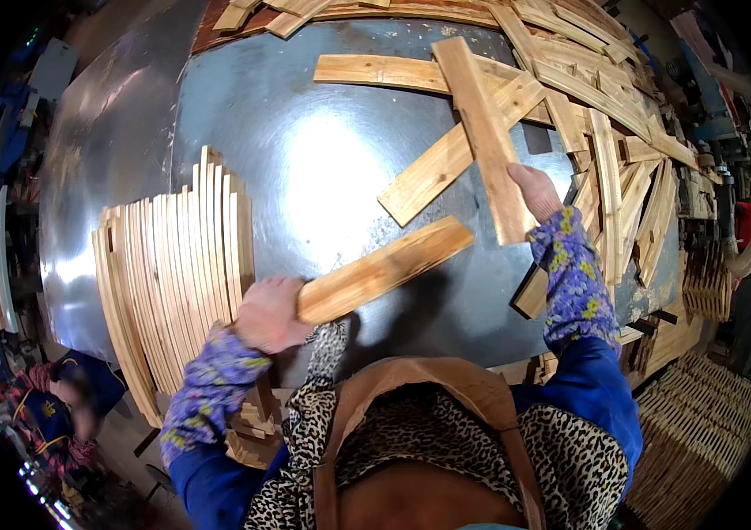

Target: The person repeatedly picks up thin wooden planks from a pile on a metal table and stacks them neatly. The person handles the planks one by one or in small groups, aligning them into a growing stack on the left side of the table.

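Two wooden slats are in our hands above the grey metal table: our left hand is clenched around one slat jutting rightward, our right hand clamps another slat pointing away. Stacked slats stand left.

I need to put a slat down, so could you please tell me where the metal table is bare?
Bare metal table lies between the stacked slats and the crossed boards. The loose slat pile on the right is crowded.
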`<state>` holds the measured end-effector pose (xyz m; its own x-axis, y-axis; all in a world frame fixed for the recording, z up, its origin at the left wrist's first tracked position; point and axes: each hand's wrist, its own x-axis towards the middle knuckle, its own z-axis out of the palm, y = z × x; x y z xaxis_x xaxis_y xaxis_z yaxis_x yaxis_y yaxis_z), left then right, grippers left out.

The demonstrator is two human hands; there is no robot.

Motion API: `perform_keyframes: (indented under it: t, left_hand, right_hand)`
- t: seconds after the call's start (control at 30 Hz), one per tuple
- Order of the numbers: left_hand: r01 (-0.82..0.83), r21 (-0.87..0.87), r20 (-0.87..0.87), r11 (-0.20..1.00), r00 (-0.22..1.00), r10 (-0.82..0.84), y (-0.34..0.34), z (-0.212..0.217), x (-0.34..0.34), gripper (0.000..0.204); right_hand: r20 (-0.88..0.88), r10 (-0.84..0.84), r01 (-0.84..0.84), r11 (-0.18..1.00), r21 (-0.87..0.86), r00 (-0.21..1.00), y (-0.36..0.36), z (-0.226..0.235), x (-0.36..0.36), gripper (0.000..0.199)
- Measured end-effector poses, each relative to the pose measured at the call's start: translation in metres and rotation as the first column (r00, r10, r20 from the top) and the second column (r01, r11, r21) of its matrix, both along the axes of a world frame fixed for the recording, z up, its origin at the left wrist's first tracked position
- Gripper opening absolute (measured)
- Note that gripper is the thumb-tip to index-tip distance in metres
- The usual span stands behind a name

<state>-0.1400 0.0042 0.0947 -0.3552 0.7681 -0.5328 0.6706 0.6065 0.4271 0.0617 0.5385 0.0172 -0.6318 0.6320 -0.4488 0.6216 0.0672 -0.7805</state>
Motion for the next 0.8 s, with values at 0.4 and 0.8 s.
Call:
perform_keyframes:
  t: [0.4,0.8]
  left_hand:
    - [-0.896,-0.039,0.796,0.441,0.239,0.557,-0.108,-0.026,0.068,0.046]
    - [-0.734,-0.666,0.732,0.132,-0.677,-0.072,0.059,-0.115,0.103,0.064]
  right_hand:
    - [-0.351,-0.184,-0.046,0.830,-0.557,0.918,-0.181,-0.037,0.020,0.058]
    - [-0.283,-0.129,-0.224,0.348,-0.910,0.950,-0.349,-0.028,0.029,0.077]
